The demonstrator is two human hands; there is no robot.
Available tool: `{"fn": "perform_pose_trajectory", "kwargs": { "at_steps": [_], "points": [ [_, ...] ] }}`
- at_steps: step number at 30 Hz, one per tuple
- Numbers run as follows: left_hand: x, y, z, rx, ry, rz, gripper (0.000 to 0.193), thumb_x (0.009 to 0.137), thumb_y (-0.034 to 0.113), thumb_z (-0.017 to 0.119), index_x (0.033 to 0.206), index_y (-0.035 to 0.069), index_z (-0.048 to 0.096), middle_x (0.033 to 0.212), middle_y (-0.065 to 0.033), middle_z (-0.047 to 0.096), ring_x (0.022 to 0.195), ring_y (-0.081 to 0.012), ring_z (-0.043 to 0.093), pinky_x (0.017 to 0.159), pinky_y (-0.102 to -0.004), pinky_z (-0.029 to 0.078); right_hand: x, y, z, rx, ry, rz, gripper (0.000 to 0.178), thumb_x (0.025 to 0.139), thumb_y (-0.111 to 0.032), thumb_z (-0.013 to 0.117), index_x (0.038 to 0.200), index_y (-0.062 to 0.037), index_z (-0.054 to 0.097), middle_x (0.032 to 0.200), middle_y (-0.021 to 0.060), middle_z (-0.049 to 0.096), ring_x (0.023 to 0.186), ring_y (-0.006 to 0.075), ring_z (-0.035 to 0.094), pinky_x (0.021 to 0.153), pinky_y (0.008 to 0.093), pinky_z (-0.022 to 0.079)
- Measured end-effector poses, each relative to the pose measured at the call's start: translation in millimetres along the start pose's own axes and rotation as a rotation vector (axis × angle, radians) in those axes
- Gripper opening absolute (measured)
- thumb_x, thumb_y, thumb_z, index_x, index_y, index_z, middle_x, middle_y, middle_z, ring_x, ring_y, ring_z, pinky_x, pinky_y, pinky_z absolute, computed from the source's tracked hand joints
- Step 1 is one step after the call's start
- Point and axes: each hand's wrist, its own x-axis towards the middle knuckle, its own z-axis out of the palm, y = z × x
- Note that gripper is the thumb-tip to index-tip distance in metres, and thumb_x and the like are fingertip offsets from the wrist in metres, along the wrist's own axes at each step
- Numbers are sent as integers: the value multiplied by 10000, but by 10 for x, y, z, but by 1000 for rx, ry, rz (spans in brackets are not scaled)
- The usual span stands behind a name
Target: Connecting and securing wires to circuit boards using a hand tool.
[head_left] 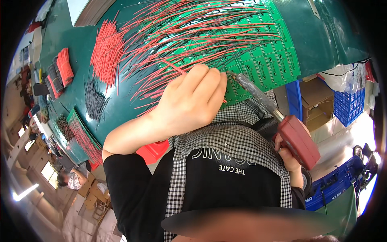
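Note:
My left hand (193, 97) is closed in a pinch over the near edge of the green circuit boards (278, 60). A red wire (174, 66) sticks out from between its fingers; their tips are mostly hidden behind the knuckles. In my right hand (289, 161) is a red-handled soldering gun (298, 141), partly covering the fingers around it. Its long metal barrel slants up and left, and the tip ends beside my left fingertips, over the boards. Many red and black wires (201, 40) fan out across the panel, with their loose ends toward the left.
Left on the green table (322, 44) lie a pile of red wires (107, 52), a pile of black wires (96, 99) and tied wire bundles (64, 64). Another wired board (82, 133) lies farther left. A blue crate (350, 105) and cardboard box (318, 101) stand at right. Another person (76, 179) is far left.

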Motion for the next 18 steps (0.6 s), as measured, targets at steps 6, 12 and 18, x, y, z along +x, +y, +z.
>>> {"fn": "perform_pose_trajectory", "kwargs": {
  "at_steps": [6,12,18],
  "points": [
    [-2,2,13,10,-2,8,388,577,37,631,952,-60,646,885,-122,577,773,-249,589,663,-324,524,-35,-42,42,-120,92,42,624,719,-312,795,1166,58,566,1035,157,654,810,257,677,692,312,530],
    [26,11,-6,26,16,16,395,574,34,636,956,-64,640,880,-118,578,760,-236,588,639,-318,519,215,-319,74,517,131,163,572,744,-246,763,1155,80,533,920,103,650,599,132,595,564,247,450],
    [102,37,23,-55,60,5,393,562,43,634,941,-62,645,865,-120,581,745,-243,589,631,-320,518,157,-217,-3,304,80,153,538,740,-161,743,1184,51,526,855,77,666,632,153,627,615,266,485]
  ]
}}
